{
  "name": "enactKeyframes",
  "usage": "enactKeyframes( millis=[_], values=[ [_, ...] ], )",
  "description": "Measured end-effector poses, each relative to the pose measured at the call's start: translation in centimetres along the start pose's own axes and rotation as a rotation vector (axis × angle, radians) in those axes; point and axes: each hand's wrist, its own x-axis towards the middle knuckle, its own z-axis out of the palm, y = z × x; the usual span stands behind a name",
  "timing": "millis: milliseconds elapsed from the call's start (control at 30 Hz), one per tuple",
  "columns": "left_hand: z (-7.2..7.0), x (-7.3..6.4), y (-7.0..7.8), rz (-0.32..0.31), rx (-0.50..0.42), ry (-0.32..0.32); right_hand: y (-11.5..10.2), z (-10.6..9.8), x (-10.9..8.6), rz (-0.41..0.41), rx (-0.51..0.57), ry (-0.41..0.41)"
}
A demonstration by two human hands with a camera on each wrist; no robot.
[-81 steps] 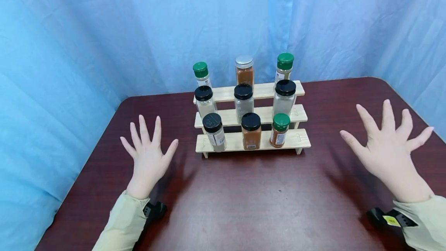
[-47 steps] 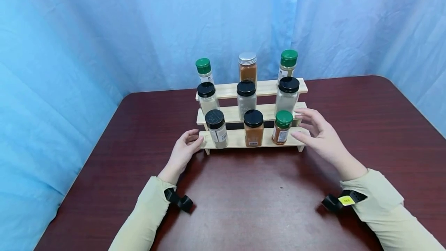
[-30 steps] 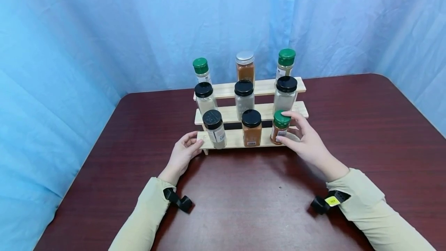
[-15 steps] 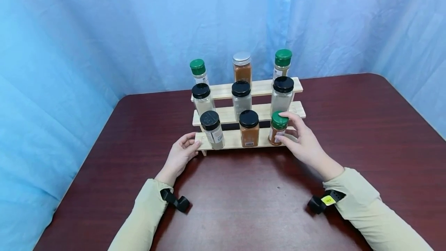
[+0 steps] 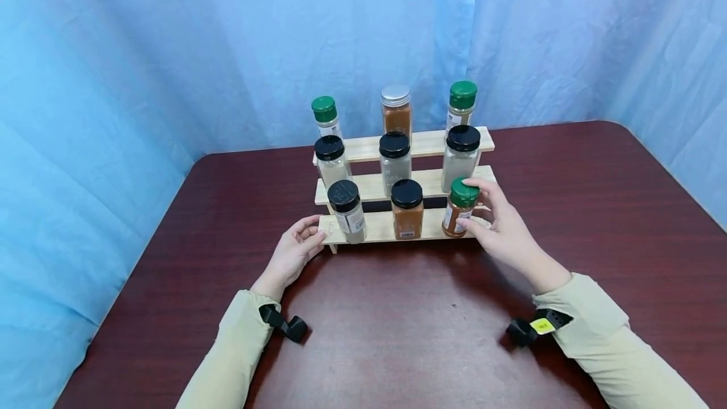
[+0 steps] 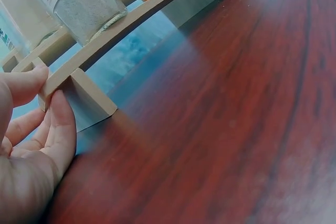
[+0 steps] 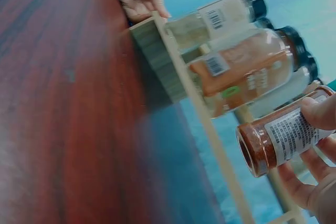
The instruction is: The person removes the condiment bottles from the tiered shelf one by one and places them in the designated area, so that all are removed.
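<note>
We see the left hand [image 5: 291, 252] pinching the nearest end of a pale wooden three-tier rack [image 5: 378, 225], while the right hand [image 5: 507, 235] grips a small green-capped glass jar of red-brown spice [image 5: 454, 216] at its opposite end. A careless lift could knock the clear black-lidded glass jar [image 5: 459, 166] just beyond; a left-hand tug could unsettle everything. Only the right wrist view bares the spice's base, seemingly off the shelf.

The pale wooden three-tier rack [image 5: 428, 183] is standing on the dark red wooden table [image 5: 392, 327]. Six lidded transparent jars [image 5: 395, 172] are occupying its far and middle tiers. Two black-lidded transparent jars [image 5: 407, 221] are standing left and centre on the near tier. The right hand [image 5: 505, 235] is holding the round green-lidded brown jar [image 5: 456, 214] above that tier's right end.
</note>
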Motion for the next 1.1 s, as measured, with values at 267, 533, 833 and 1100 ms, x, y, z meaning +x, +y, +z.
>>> enactKeyframes(
  millis=[267, 533, 833, 1100],
  values=[
    [0.1, 0.1, -0.1, -0.013, 0.009, 0.010, -0.6, -2.1, -0.1, -0.076, 0.037, 0.077],
    [-0.1, 0.0, -0.2, -0.017, 0.044, 0.004, -1.0, -4.3, 0.2, -0.072, 0.062, 0.158],
    [0.0, 0.3, 0.1, 0.003, 0.016, -0.013, -0.2, -6.4, 1.1, -0.050, 0.039, 0.265],
    [0.1, 0.1, 0.0, -0.013, 0.028, -0.003, 2.4, -7.1, 0.9, 0.032, -0.039, 0.284]
  ],
)
